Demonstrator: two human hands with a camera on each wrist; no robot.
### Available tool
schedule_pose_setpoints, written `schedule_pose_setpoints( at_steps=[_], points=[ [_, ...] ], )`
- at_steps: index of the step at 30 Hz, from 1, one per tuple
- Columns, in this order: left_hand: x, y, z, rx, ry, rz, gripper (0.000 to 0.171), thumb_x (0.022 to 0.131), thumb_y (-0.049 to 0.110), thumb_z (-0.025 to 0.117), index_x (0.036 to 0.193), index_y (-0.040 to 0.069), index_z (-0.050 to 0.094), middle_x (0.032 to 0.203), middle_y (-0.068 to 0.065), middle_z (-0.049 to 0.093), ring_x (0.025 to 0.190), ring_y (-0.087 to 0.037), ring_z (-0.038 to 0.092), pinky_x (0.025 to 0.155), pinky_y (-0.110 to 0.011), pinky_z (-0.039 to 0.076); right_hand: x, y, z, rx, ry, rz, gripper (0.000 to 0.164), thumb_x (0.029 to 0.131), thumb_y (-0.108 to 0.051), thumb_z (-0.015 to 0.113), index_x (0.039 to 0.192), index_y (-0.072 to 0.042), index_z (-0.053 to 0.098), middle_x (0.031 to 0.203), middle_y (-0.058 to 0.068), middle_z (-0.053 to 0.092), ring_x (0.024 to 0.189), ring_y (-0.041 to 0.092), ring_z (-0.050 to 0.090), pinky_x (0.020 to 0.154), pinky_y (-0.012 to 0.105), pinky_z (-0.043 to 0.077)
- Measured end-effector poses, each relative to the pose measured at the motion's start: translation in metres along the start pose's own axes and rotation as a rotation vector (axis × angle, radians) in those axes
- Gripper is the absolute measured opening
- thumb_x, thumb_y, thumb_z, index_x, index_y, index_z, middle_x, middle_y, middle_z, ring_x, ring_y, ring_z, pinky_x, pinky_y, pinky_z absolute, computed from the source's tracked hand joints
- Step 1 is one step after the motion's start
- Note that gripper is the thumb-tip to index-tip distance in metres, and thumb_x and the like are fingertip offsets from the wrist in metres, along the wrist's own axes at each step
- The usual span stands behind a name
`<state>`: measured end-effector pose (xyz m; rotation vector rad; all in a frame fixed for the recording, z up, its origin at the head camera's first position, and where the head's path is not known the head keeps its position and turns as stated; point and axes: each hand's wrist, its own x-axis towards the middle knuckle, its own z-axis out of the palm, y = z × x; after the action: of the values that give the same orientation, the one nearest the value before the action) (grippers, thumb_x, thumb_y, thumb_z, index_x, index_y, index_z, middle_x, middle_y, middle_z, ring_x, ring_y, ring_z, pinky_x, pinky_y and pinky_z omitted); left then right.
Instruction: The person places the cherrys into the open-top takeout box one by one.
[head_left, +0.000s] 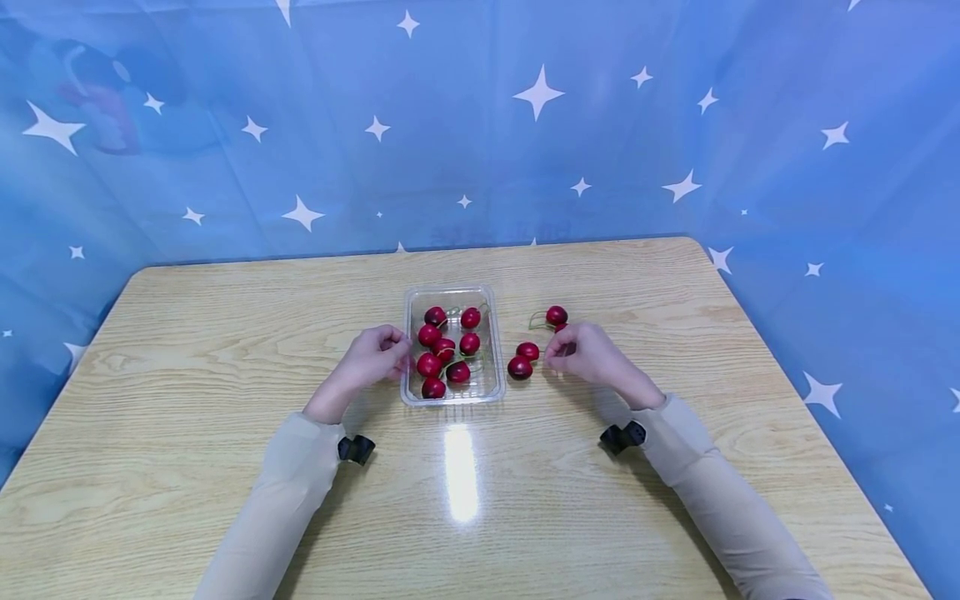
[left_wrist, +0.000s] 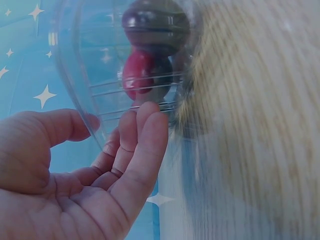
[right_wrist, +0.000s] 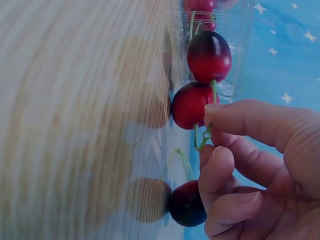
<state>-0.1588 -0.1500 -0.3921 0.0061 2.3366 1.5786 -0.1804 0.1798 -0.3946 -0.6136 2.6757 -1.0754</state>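
Observation:
A clear plastic box [head_left: 491, 387] with several red cherries [head_left: 430, 336] in it stands on the table. My left hand [head_left: 377, 357] holds the box's left side, the thumb at the rim and the fingers against the outer wall [left_wrist: 100, 90]. To the right of the box, my right hand [head_left: 588, 354] pinches green cherry stems [right_wrist: 214, 92] between thumb and index finger. Two dark red cherries [head_left: 520, 367] on these stems hang or rest beside the box; whether they touch the table I cannot tell. Another cherry [right_wrist: 186, 204] lies close by, partly covered by the curled fingers.
Beyond the right hand, a cherry [head_left: 557, 315] with a stem lies on the wooden table [head_left: 225, 350], and a second one there is partly hidden by the hand. A blue cloth with white stars [head_left: 450, 125] hangs behind the table.

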Motion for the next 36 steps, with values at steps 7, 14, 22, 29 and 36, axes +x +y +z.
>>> schedule_pose_setpoints(
  at_steps=[7, 14, 22, 29, 36],
  points=[
    [0.0, -0.001, 0.0, 0.01, 0.003, 0.009, 0.023, 0.097, 0.009, 0.046, 0.106, -0.011, 0.053, 0.081, -0.011, 0.058, 0.068, -0.013, 0.057, 0.069, -0.032, 0.057, -0.001, 0.0, 0.0, 0.013, 0.021, 0.008, 0.005, 0.079, 0.002, 0.07, 0.076, -0.001, 0.068, 0.069, 0.004, 0.063, 0.055, 0.01, 0.052, 0.047, 0.02, 0.043],
    [0.0, -0.001, 0.0, 0.017, 0.0, 0.016, 0.022, 0.097, 0.009, 0.046, 0.106, -0.011, 0.053, 0.082, -0.012, 0.058, 0.068, -0.014, 0.058, 0.07, -0.034, 0.057, -0.002, -0.003, 0.0, 0.024, 0.048, 0.012, 0.005, 0.079, 0.001, 0.07, 0.076, -0.002, 0.068, 0.071, 0.004, 0.063, 0.057, 0.01, 0.05, 0.048, 0.02, 0.042],
    [0.001, -0.002, -0.001, 0.023, -0.003, 0.01, 0.022, 0.097, 0.009, 0.046, 0.106, -0.01, 0.053, 0.081, -0.011, 0.057, 0.068, -0.014, 0.058, 0.07, -0.033, 0.056, -0.002, -0.006, -0.001, 0.0, 0.078, 0.003, 0.005, 0.079, 0.001, 0.069, 0.075, -0.003, 0.069, 0.069, 0.002, 0.065, 0.058, 0.009, 0.051, 0.05, 0.02, 0.042],
    [0.002, -0.001, -0.001, 0.024, -0.006, 0.006, 0.022, 0.098, 0.01, 0.046, 0.106, -0.01, 0.053, 0.08, -0.01, 0.057, 0.07, -0.014, 0.057, 0.071, -0.033, 0.056, 0.0, -0.006, -0.001, 0.004, 0.087, 0.01, 0.004, 0.079, -0.001, 0.07, 0.075, -0.003, 0.069, 0.069, 0.002, 0.065, 0.058, 0.009, 0.05, 0.049, 0.02, 0.04],
    [0.002, -0.001, -0.001, 0.026, -0.007, 0.012, 0.023, 0.098, 0.01, 0.046, 0.105, -0.01, 0.053, 0.081, -0.011, 0.057, 0.069, -0.015, 0.057, 0.071, -0.034, 0.056, 0.001, -0.013, -0.004, 0.035, 0.109, 0.003, 0.005, 0.079, -0.001, 0.067, 0.075, -0.003, 0.068, 0.067, 0.002, 0.064, 0.057, 0.011, 0.05, 0.05, 0.02, 0.041]
  ],
)
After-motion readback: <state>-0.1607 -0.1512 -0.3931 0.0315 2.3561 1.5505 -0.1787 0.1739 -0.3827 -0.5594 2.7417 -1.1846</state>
